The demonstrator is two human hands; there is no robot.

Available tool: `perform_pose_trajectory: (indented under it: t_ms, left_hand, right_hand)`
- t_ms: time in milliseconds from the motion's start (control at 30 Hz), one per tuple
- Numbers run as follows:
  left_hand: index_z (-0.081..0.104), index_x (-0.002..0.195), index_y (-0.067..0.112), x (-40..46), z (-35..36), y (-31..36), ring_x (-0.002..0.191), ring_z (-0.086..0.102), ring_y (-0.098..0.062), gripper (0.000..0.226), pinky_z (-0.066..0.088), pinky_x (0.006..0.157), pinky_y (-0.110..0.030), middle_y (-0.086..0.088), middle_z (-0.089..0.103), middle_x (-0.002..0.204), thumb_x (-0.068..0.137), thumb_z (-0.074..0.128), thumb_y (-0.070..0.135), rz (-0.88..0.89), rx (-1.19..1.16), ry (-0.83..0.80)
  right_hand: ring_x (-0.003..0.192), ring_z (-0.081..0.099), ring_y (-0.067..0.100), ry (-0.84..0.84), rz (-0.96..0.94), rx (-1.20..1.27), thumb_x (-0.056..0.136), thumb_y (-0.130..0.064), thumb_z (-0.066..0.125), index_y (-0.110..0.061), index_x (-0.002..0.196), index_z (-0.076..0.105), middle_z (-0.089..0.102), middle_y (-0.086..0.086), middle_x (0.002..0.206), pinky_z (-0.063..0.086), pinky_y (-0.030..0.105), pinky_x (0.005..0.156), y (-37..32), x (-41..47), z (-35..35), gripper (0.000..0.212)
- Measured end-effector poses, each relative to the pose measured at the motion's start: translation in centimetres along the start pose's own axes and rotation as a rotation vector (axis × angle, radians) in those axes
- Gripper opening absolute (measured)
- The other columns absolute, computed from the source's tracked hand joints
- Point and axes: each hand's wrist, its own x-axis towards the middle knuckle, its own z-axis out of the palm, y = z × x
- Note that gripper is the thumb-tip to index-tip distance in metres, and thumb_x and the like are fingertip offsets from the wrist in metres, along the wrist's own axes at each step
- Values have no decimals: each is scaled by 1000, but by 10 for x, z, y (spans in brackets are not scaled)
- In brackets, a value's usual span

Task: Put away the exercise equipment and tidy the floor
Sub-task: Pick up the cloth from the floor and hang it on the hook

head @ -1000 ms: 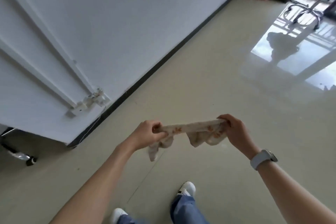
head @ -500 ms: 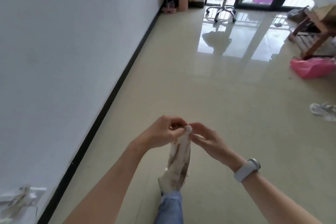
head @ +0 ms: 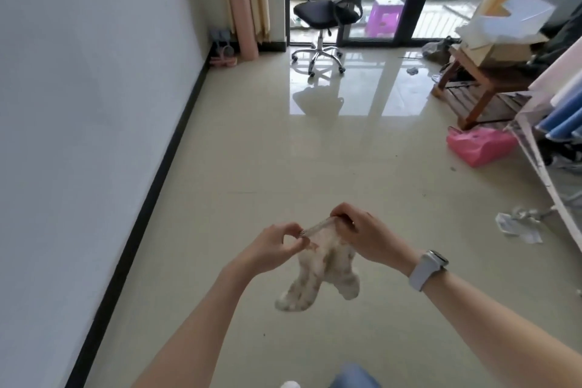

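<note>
While both hands hold them up over the floor [head: 252, 167], the socks [head: 318, 264] hang down. The left hand [head: 277, 247] pinches the top edge, and the right hand [head: 362, 235] grips it too. I think pairing them comes next, then carrying them away. The middle floor has room; clutter sits by the right edge.

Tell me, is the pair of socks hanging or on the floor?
Hanging: both hands pinch the beige patterned socks above the floor.
</note>
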Motion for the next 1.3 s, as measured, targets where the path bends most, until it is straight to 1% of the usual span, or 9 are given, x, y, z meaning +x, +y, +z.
perform_pose_trajectory:
  t_ms: [200, 333, 533, 700, 867, 933, 1067, 1133, 1300]
  left_hand:
    - [57, 66, 30, 185, -66, 42, 60, 50, -1, 24, 38, 61, -15, 8, 58, 65, 85, 65, 17, 99, -130, 135]
    - [62, 70, 26, 315, -111, 84, 62, 53, 1, 19, 42, 63, -13, 9, 61, 66, 82, 68, 12, 191, -143, 273]
    - [63, 71, 20, 464, -201, 129, 64, 56, 0, 16, 44, 66, -9, 7, 63, 69, 80, 69, 9, 183, -226, 445]
    - [62, 71, 17, 564, -299, 110, 61, 57, 6, 18, 43, 65, -4, 7, 61, 67, 83, 64, 5, 128, -422, 641]
    - [64, 69, 23, 688, -396, 66, 70, 56, -4, 21, 42, 68, -7, 11, 62, 67, 85, 63, 10, 109, -483, 744]
    - [63, 69, 25, 734, -438, 57, 70, 53, -8, 21, 41, 64, -6, 7, 61, 69, 86, 63, 12, 93, -470, 733]
    - [56, 73, 22, 823, -526, 33, 61, 36, -20, 19, 29, 47, -13, -11, 49, 70, 92, 55, 16, 20, -403, 755]
    - [54, 75, 20, 866, -563, 18, 63, 35, -21, 19, 30, 48, -13, -11, 47, 72, 93, 51, 18, -32, -354, 731]
    - [46, 74, 26, 985, -638, -20, 55, 45, -1, 22, 37, 50, -6, 4, 47, 68, 96, 46, 20, -140, -153, 673]
  right_hand:
    - [91, 59, 20, 124, -24, -40, 95, -19, 43, -14, 105, 58, 63, -1, 97, 45, 29, 80, 75, 150, -87, 19]
    - [98, 62, 20, 112, -56, 24, 95, -22, 44, -14, 104, 56, 65, 1, 103, 48, 36, 89, 123, 278, -140, 17]
    - [109, 50, 13, -144, -18, 26, 95, -24, 45, -17, 114, 52, 53, -3, 119, 37, 25, 85, 153, 452, -197, 22]
    - [89, 57, -3, -153, -98, 322, 89, -16, 57, -34, 98, 54, 59, -13, 94, 44, 25, 91, 137, 610, -222, 20]
    - [69, 49, 1, -334, -184, 240, 89, -12, 55, -34, 71, 48, 52, -15, 72, 39, 7, 66, 111, 779, -230, 30]
    - [63, 43, 1, -395, -159, 221, 88, -11, 54, -28, 68, 46, 47, -13, 67, 34, 10, 56, 103, 845, -240, 28]
    - [53, 39, -1, -123, -81, 312, 73, -22, 51, -17, 67, 46, 43, -5, 61, 30, 17, 52, 90, 987, -284, 10]
    - [51, 46, -3, 81, -48, 415, 81, -8, 57, -13, 70, 48, 45, -1, 63, 34, 12, 52, 87, 1048, -310, 15]
    - [66, 53, 0, 323, -132, 431, 87, 1, 52, -10, 97, 59, 54, 2, 76, 40, 3, 60, 81, 1205, -358, 16]
